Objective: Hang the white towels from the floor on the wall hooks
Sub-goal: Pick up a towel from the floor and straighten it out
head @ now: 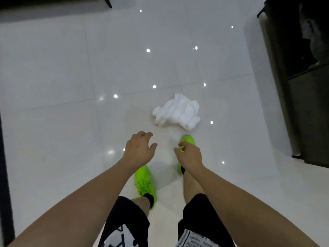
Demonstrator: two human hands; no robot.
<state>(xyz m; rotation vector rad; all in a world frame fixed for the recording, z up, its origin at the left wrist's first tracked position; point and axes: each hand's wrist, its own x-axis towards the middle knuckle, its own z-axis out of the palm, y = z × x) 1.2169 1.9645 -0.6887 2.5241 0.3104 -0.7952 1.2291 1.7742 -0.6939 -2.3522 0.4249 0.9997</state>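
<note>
Towel [177, 111] lies crumpled in a white heap on the glossy pale floor [62, 77], just ahead of the person's right shoe [187, 139] and a little to the right of the middle of the head view. Both arms reach forward and down toward it. The left hand [138, 148] hovers palm down, fingers spread and loosely curled, holding nothing; it is near the towel but not touching it. The right hand [189, 154] is likewise stretched out, its fingers bent and parted, with nothing between them, and it overlaps the right shoe from this angle. The left shoe [145, 182], bright green like the other, stands further back. Black shorts [124, 223] with white print show at the bottom edge. Dark cabinet [309, 104] runs along the right side, and ceiling lights reflect as small bright dots across the tiles.
</note>
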